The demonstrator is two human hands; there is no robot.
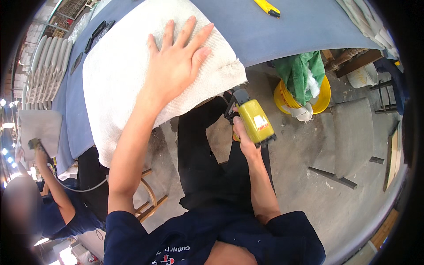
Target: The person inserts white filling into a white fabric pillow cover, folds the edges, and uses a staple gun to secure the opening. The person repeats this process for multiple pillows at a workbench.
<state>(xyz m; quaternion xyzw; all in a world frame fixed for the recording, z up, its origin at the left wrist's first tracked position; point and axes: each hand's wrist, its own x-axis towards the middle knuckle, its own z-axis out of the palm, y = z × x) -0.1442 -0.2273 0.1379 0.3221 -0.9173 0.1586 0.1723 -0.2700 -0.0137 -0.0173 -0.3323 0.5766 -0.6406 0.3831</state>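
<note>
A cream fabric-covered cushion panel (119,75) lies on the blue-grey covered table, its near part jutting over the edge. My left hand (174,70) rests flat on top of it with the fingers spread. Below the panel's right corner, my right hand (242,132) grips a yellow-green staple gun (255,118) with black ends. The tool's dark nose points up toward the panel's underside near the rough fabric edge; whether it touches is hidden. My right fingers wrap round the handle, partly covered by the tool's body.
A yellow utility knife (267,8) lies at the table's (304,31) far side. Under the right edge stands a yellow bucket (324,97) with green cloth (300,73). A curved grey panel (351,137) leans at right. Stacked pale panels (48,66) and a co-worker (66,205) are at left.
</note>
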